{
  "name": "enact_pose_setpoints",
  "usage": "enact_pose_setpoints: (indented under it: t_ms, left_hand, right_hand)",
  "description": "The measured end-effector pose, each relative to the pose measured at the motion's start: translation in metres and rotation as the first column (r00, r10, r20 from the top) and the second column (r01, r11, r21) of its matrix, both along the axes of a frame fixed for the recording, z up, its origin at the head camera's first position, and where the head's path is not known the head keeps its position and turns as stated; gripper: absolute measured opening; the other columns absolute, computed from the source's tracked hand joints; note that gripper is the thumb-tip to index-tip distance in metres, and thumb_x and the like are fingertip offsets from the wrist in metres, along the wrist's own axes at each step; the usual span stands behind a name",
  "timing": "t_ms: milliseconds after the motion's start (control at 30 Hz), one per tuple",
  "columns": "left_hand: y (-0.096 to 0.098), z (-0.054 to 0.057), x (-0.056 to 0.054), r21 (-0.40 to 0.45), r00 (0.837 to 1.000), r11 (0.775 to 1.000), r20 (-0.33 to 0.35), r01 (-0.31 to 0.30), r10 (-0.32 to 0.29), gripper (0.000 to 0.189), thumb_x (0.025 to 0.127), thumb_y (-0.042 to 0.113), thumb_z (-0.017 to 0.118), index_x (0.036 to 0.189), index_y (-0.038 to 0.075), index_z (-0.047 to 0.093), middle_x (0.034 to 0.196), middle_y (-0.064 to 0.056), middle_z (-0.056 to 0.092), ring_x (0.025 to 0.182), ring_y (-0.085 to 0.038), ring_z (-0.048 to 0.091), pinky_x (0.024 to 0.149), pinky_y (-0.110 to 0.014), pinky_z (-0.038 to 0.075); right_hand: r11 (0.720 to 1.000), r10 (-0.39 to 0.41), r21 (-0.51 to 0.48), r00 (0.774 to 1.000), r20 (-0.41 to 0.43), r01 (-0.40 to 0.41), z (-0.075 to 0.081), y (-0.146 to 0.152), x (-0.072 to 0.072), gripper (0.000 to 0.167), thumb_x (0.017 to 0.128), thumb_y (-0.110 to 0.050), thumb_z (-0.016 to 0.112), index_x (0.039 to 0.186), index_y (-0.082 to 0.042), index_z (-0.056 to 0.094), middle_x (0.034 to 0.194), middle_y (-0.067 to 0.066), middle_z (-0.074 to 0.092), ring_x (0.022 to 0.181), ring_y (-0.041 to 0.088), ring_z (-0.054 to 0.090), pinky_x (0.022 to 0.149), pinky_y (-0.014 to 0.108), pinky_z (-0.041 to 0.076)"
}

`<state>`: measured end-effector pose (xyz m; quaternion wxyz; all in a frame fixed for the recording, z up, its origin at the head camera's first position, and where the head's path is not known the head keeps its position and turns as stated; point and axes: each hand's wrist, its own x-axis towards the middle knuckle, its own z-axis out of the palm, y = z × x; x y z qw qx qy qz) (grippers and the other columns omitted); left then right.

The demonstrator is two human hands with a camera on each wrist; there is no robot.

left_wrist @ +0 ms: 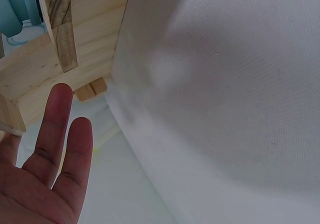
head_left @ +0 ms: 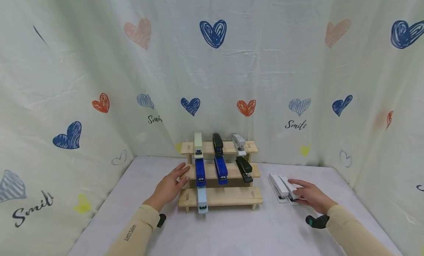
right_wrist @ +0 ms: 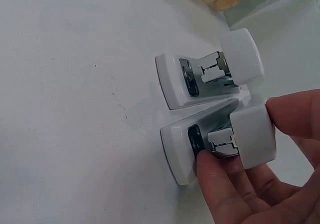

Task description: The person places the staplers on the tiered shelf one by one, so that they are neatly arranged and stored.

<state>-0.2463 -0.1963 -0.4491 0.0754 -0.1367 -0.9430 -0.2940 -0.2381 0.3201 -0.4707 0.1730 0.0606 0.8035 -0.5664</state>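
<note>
My right hand (head_left: 311, 196) is at the right of the table, its fingers about a white stapler (right_wrist: 254, 136). In the right wrist view one finger touches the upper arm and another the base, pinching it. A second white stapler (right_wrist: 242, 56) stands close beside it. My left hand (head_left: 168, 186) rests with extended fingers against the left side of a three-tier wooden shelf (head_left: 228, 197). On the top tier are a pale green stapler (head_left: 198, 142), a black one and a light grey one. The middle tier holds two blue staplers (head_left: 200, 171) and a black stapler (head_left: 244, 168). A light blue stapler (head_left: 202, 200) sits on the bottom tier's left.
The white table (head_left: 238, 234) carries the shelf near its back edge. A curtain (head_left: 265, 64) printed with hearts hangs behind and on both sides. The bottom tier shows bare wood right of the light blue stapler.
</note>
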Motion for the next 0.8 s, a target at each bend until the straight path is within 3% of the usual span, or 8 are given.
enact_pose_setpoints:
  t_ms: [200, 533, 800]
  left_hand:
    - [-0.0009, -0.0005, -0.0002, -0.007, 1.000, 1.000, 0.004, 0.001, -0.001, 0.050, 0.103, 0.035, 0.057, 0.149, 0.015, 0.051, 0.159, -0.005, 0.035, 0.119, -0.032, 0.060, 0.091, -0.053, 0.049]
    - [-0.0010, -0.0023, -0.0022, -0.005, 1.000, 1.000, 0.013, -0.004, 0.004, 0.051, 0.103, 0.037, 0.057, 0.149, 0.017, 0.050, 0.159, -0.003, 0.035, 0.127, -0.033, 0.054, 0.094, -0.054, 0.048]
    - [-0.0002, -0.0013, -0.0020, 0.001, 1.000, 1.000, 0.009, -0.002, 0.002, 0.050, 0.103, 0.034, 0.058, 0.149, 0.016, 0.051, 0.159, -0.005, 0.035, 0.118, -0.033, 0.061, 0.089, -0.051, 0.051]
  right_hand:
    - [0.999, 0.004, -0.035, 1.000, 0.027, -0.003, -0.0015, 0.0029, -0.0034, 0.054, 0.100, -0.008, 0.053, 0.152, -0.002, 0.039, 0.158, 0.031, 0.015, 0.129, 0.044, 0.041, 0.099, 0.049, 0.047]
    - [0.987, -0.063, -0.143, 0.996, 0.062, 0.071, -0.0069, 0.0050, -0.0040, 0.053, 0.098, -0.004, 0.055, 0.150, -0.003, 0.043, 0.156, 0.029, 0.018, 0.118, 0.036, 0.047, 0.092, 0.043, 0.052]
    - [0.982, -0.068, -0.173, 0.996, 0.062, 0.078, -0.0085, 0.0059, -0.0053, 0.054, 0.099, -0.002, 0.054, 0.151, -0.001, 0.040, 0.156, 0.029, 0.016, 0.118, 0.036, 0.046, 0.093, 0.045, 0.051]
